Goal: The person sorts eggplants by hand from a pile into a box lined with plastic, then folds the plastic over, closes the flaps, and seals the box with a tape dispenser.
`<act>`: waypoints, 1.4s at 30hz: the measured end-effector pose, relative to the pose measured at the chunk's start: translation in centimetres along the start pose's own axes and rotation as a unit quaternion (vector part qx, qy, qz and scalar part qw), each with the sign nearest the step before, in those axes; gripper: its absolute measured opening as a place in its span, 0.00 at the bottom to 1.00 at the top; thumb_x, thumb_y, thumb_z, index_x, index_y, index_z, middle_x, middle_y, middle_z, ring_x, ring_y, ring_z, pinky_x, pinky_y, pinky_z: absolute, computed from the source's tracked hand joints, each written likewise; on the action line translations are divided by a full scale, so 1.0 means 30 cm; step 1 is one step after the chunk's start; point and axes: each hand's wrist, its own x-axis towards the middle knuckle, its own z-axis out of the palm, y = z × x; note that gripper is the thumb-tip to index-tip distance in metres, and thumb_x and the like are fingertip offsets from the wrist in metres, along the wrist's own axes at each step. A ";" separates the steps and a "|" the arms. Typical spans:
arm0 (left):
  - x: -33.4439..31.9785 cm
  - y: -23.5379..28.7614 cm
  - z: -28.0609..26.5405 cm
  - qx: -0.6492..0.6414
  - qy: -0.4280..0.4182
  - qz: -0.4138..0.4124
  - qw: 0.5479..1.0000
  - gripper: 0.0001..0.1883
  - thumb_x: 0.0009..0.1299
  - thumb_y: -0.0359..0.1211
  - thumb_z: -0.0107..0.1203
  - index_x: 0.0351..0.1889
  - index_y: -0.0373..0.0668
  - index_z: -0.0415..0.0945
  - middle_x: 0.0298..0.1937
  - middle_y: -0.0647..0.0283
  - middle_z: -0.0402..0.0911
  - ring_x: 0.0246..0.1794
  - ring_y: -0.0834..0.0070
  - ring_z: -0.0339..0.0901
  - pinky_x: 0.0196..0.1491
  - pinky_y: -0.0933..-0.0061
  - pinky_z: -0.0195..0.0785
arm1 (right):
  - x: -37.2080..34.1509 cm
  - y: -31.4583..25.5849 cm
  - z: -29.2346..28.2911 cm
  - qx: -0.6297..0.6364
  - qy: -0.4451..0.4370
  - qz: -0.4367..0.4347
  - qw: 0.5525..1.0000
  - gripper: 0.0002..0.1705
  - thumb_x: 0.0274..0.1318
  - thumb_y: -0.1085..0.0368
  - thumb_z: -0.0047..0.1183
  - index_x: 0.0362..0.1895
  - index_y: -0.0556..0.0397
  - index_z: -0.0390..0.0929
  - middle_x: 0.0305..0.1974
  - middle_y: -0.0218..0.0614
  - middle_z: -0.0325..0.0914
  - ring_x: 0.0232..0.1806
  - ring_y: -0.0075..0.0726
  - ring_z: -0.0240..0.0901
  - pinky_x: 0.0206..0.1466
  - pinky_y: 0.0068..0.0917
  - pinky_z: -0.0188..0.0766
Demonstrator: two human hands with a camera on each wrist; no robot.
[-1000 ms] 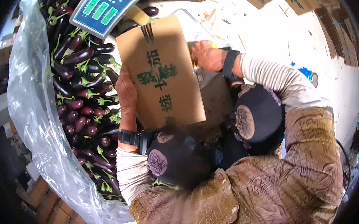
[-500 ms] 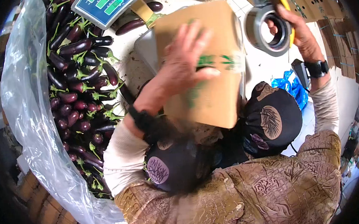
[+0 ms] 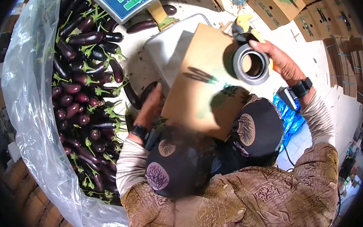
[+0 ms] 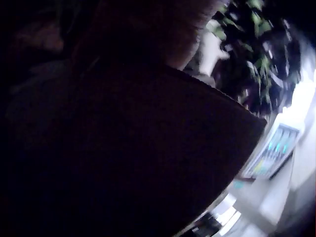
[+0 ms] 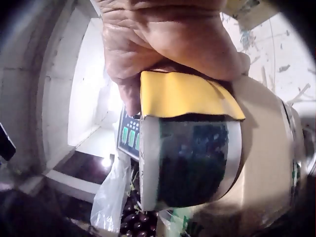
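A brown cardboard box [image 3: 188, 88] with dark green print stands at an angle in front of the person, over the scale's metal platform [image 3: 165, 48]. My right hand [image 3: 282, 61] grips a tape dispenser [image 3: 242, 24] with yellow parts and a large tape roll [image 3: 240, 68], held over the box's right side. In the right wrist view the hand [image 5: 168, 39] curls over the dispenser's yellow part [image 5: 187, 96]. My left hand [image 3: 150, 107] is at the box's left side, its fingers mostly hidden. The left wrist view is dark, with the box panel [image 4: 148, 148] filling much of it.
Many eggplants [image 3: 80, 86] lie piled at left beside a clear plastic sheet [image 3: 33, 135]. The scale's display [image 3: 129, 2] stands at the back, with loose eggplants [image 3: 143, 26] near it. More boxes [image 3: 274, 3] stand at back right; a blue bag [image 3: 290, 119] lies at right.
My right hand lifted the tape dispenser away to the right, then brought it back toward the box. The left hand crossed the box's face, then returned to its left side. The box has turned.
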 end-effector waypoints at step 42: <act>-0.771 0.833 0.476 0.039 -0.148 0.344 0.926 0.24 0.79 0.48 0.44 0.56 0.35 0.74 0.44 0.61 0.82 0.43 0.81 0.77 0.45 0.79 0.69 | -0.125 -0.202 0.391 -0.413 -0.004 -0.239 0.879 0.36 0.39 0.54 0.77 0.50 0.54 0.71 0.39 0.34 0.77 0.43 0.30 0.73 0.51 0.28 0.70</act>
